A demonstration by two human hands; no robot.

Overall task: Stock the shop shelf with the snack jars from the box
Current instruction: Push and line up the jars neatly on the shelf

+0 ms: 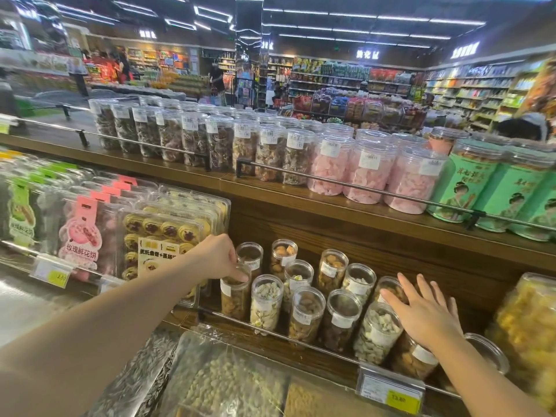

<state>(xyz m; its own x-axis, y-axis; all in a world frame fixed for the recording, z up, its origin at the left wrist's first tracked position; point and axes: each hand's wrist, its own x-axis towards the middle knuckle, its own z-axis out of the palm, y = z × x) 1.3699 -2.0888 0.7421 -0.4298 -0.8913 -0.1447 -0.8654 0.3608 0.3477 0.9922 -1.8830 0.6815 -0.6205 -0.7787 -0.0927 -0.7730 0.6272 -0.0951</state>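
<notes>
Two hands work the shelf — left hand pinches a jar's lid, right hand lies flat on jars; seat it upright, behind the rail.

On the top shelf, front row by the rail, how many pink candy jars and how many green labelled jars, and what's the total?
Pink candy jars: 3
Green labelled jars: 3 (the rightmost is cut off by the picture's edge)
Total: 6
</notes>
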